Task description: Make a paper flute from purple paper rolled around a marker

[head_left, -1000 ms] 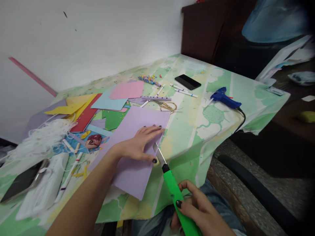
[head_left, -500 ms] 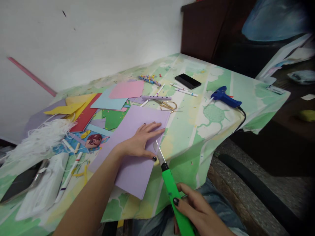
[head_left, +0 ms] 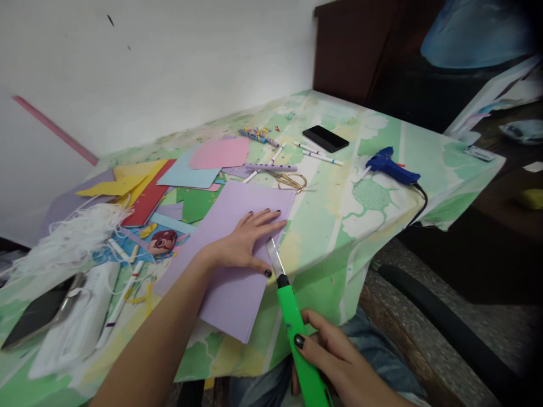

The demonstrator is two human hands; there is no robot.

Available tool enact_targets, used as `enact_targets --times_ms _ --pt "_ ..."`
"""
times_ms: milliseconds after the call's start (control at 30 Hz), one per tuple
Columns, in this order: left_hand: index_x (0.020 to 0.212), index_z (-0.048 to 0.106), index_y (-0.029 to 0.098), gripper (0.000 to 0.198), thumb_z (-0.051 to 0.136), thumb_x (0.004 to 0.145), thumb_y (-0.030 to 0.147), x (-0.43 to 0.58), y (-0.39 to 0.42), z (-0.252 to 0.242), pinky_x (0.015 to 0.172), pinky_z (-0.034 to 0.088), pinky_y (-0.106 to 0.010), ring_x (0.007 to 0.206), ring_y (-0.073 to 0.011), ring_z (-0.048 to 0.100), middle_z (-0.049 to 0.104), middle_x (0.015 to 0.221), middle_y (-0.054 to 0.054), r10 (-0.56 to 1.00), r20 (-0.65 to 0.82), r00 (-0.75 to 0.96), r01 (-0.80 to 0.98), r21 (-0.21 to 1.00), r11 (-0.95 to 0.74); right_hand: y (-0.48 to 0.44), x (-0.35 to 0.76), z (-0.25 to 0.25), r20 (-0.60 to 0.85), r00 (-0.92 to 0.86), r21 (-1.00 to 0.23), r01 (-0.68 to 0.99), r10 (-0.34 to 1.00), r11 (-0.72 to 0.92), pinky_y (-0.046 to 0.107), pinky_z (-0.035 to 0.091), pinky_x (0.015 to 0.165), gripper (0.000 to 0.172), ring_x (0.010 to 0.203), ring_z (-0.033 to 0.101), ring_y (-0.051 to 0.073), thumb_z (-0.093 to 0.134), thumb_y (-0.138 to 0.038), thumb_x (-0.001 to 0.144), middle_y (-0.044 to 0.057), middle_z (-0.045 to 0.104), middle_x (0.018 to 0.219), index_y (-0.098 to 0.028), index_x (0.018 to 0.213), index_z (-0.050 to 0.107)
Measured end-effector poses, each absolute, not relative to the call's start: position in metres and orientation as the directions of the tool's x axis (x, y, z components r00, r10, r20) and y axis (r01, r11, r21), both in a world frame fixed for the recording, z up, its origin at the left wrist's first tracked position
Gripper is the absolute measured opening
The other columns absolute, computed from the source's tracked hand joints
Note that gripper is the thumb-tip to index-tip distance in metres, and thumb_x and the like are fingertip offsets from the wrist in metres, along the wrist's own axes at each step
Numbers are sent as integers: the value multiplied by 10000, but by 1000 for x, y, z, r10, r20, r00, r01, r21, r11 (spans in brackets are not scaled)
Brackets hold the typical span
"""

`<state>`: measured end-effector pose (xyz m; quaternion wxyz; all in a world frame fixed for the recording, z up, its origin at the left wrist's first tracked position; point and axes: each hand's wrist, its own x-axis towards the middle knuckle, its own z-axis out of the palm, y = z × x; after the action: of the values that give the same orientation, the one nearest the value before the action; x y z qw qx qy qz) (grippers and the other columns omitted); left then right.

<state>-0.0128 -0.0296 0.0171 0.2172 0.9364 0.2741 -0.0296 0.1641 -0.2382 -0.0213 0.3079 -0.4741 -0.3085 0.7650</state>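
Observation:
A lilac sheet of paper [head_left: 231, 305], folded or doubled, lies at the near edge of the table. My left hand [head_left: 246, 240] rests flat on it, fingers spread toward its right edge. In my right hand [head_left: 335, 356] is a bright green utility knife [head_left: 297, 328], gripped by its handle. Its extended blade points away from me and meets the paper's right edge, between my left thumb and index finger. Whether the tip sits inside the fold or on top, I cannot tell.
Coloured sheets [head_left: 218, 152], white shredded strands [head_left: 80, 234] and a white case [head_left: 76, 322] fill the left side. Gold-handled scissors [head_left: 292, 181], markers [head_left: 322, 157] and a black phone [head_left: 326, 138] lie beyond the paper. A blue glue gun [head_left: 392, 167] with a cord is at right.
My right hand and the utility knife have shifted slightly up and to the left, the blade sliding a little further along the paper's edge. My left hand stays pressed on the sheet.

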Motion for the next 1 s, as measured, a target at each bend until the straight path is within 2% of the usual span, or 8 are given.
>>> enact_targets --times_ms 167,333,1000 --pt "1443 179 298 1018 620 615 692 -12 -30 18 1101 8 -542 1398 -329 57 106 1534 -87 500 -174 848 525 397 -753 -241 165 -21 -551 -320 -759 -191 770 -623 222 384 518 525 572 536 124 524 -652 751 -19 535 613 -185 993 521" --pt "1443 173 311 1026 624 606 696 -12 -30 18 1101 0 -542 1396 -334 61 102 1535 -82 500 -172 849 525 393 -755 -245 166 -24 -573 -303 -733 -227 762 -641 222 380 509 567 556 527 122 559 -657 721 -30 518 597 -190 1041 527" --pt "1447 164 299 1027 621 615 691 -12 -30 19 1106 -5 -531 1398 -327 56 98 1535 -87 497 -181 849 526 396 -753 -237 165 -16 -553 -351 -690 -316 755 -652 191 344 471 493 492 474 88 563 -600 750 -45 500 558 -183 1009 511"
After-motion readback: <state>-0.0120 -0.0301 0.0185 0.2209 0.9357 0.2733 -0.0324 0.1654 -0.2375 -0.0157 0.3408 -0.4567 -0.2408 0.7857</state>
